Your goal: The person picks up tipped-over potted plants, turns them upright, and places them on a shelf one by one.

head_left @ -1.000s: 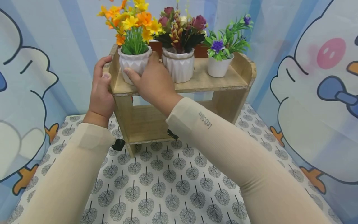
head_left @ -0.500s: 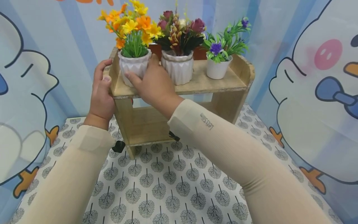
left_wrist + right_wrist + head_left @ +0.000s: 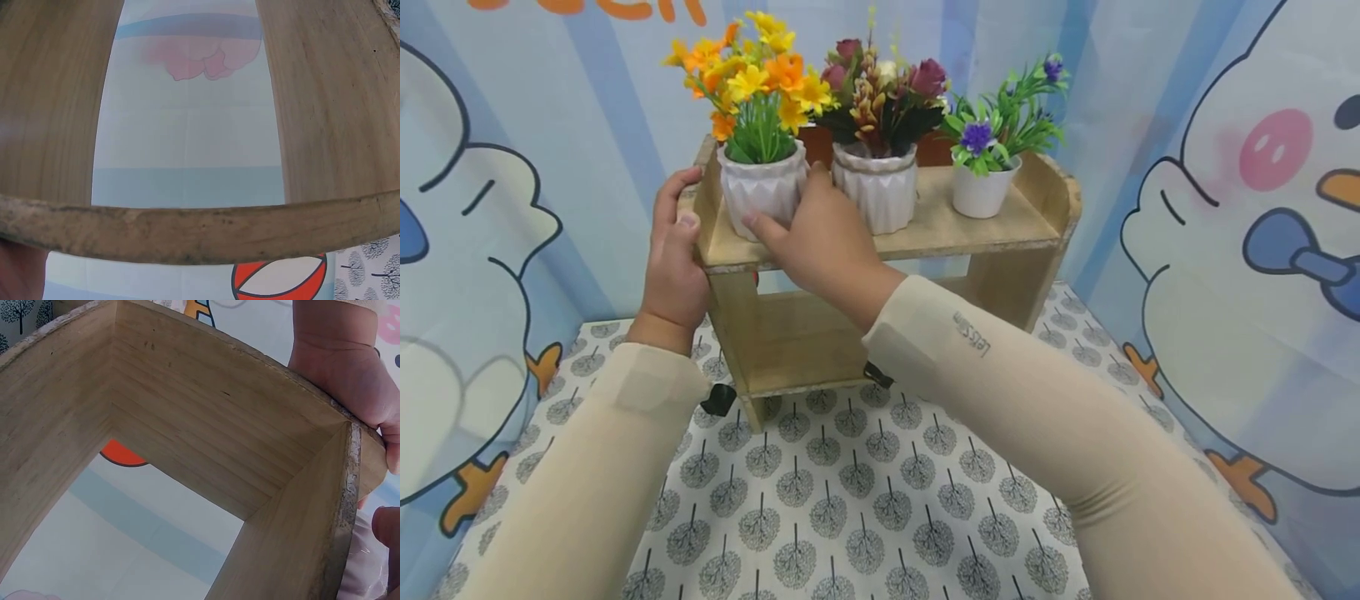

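Note:
A small wooden shelf (image 3: 958, 237) stands ahead with three potted artificial plants on its top board. My left hand (image 3: 676, 258) grips the shelf's left side panel; in the right wrist view that same left hand (image 3: 347, 375) shows on the panel's outer side. With thumb in front and fingers along its right side, my right hand (image 3: 831, 242) holds the white fluted flowerpot (image 3: 765, 187) of yellow and orange flowers (image 3: 752, 83). The pot is upright on the board at the left end. My right thumb (image 3: 386, 525) appears beside the pot (image 3: 364, 559) in the right wrist view.
Right of the held pot stand a white pot (image 3: 880, 187) of dark red roses and a smaller white pot (image 3: 983, 193) with purple flowers. A tree-patterned cloth (image 3: 850, 517) lies beneath the shelf. Cartoon-printed curtains (image 3: 1195, 333) enclose the sides and back.
The head view has tilted up slightly, so the shelf and pots sit lower in it. My right thumb has shifted slightly right on the pot. My left hand keeps its place on the shelf.

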A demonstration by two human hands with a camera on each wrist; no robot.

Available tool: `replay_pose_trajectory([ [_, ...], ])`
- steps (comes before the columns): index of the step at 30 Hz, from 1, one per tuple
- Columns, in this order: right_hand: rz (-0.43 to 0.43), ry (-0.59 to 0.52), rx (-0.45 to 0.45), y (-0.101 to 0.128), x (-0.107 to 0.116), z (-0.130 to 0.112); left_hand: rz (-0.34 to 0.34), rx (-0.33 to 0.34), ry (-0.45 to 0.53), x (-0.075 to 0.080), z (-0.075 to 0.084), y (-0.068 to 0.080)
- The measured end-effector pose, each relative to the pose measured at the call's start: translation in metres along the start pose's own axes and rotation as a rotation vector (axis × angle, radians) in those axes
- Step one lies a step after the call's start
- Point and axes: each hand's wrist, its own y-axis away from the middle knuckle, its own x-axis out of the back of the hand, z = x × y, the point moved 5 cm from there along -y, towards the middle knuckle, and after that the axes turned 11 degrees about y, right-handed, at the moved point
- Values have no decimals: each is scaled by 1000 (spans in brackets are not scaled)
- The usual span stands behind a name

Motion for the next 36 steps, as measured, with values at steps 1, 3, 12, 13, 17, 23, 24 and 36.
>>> replay_pose_trajectory([
  [1, 0, -3, -1, 1, 0, 0, -1, -2, -7, 0, 0, 0],
  [3, -3, -11, -3, 2, 0, 1, -3, -3, -9, 0, 0, 1],
  [12, -18, -55, -2, 9, 2, 5, 9, -1, -16, 0, -2, 0],
  [13, -20, -57, -3, 9, 2, 6, 9, -1, -19, 0, -2, 0],
  [17, -25, -68, 14, 14, 5, 9, 8, 1, -33, 0, -1, 0],
  [23, -46, -68, 13, 21, 10, 18, 3, -2, -18, -2, -1, -1],
  [24, -53, -66, 9, 22, 11, 19, 2, -2, -15, -2, -2, -1],
  [36, -71, -148, 30, 35, 18, 29, 11, -6, -22, -1, -2, -1],
])
